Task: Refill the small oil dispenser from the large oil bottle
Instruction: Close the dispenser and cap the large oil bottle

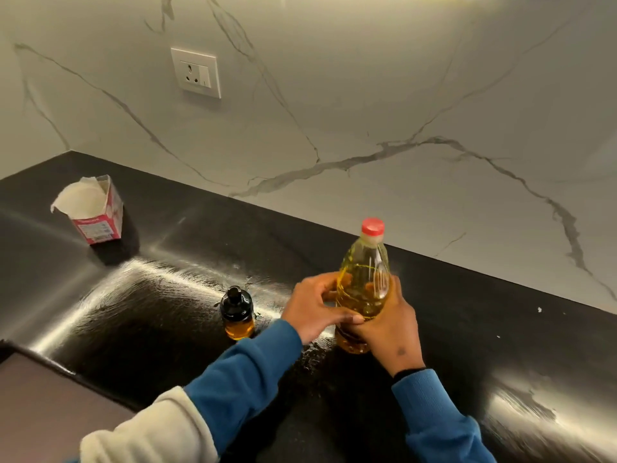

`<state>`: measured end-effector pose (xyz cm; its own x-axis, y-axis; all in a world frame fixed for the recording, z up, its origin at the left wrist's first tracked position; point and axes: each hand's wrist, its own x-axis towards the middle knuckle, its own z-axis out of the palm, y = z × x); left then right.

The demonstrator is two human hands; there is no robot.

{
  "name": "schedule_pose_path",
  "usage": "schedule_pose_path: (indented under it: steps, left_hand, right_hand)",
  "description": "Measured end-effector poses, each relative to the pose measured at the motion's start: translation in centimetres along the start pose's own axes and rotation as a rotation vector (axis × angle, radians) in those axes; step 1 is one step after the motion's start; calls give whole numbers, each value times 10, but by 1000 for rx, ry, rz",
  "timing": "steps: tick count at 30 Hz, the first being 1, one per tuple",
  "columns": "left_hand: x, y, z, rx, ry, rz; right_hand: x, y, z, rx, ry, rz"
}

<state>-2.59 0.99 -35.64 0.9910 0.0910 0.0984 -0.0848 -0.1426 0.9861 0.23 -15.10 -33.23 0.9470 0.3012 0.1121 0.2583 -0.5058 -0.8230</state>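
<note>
Large oil bottle (362, 289) upright on dark surface (167, 295), red cap on, left hand (315, 307) and right hand (389, 324) curled round its body, small oil dispenser (237, 312) just left of left hand.

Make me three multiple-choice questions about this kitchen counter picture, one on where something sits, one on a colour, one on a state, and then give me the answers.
1. Where does the small oil dispenser stand relative to the large oil bottle?
A. To its left, apart from it
B. To its right, touching it
C. Behind it, against the wall

2. What colour is the large oil bottle's cap?
A. Black
B. Red
C. Green

3. What state is the large oil bottle in?
A. Lying on its side, uncapped
B. Tipped over the dispenser, pouring
C. Upright on the countertop, capped, held by both hands

Answers:
1 A: the dispenser stands left of the bottle, with bare counter between them.
2 B: the cap on the neck is red.
3 C: the left hand and right hand wrap the upright bottle, cap on.
</note>
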Motion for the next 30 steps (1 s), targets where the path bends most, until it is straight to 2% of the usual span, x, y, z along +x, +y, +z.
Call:
schedule_pose_path:
  steps: [3, 10, 15, 17, 19, 22, 25, 28, 30]
  left_hand:
    - [-8, -19, 12, 93, 55, -25]
    - [-19, -42, 22, 201, 19, -112]
    - [-24, -38, 24, 245, -30, -137]
    - [-31, -36, 19, 239, -37, -164]
    - [-43, -30, 8, 166, -17, -218]
    - [-66, -23, -19, 105, 79, -263]
    - [-85, -21, -58, 97, 260, -242]
    - [-97, -20, -98, 109, 431, -203]
    - [-102, -17, -127, 92, 523, -188]
  right_hand:
    - [-10, 17, 10, 49, 6, 63]
    - [-27, 41, 26, 95, 42, 181]
    - [-43, 48, 35, 119, 167, 216]
    - [-54, 51, 48, 129, 247, 284]
    - [-70, 51, 71, 184, 307, 440]
    - [-95, 35, 96, 435, 150, 702]
    - [-92, 14, 117, 567, -104, 774]
    - [-71, -19, 136, 579, -252, 675]
    - [-54, -48, 152, 591, -328, 537]
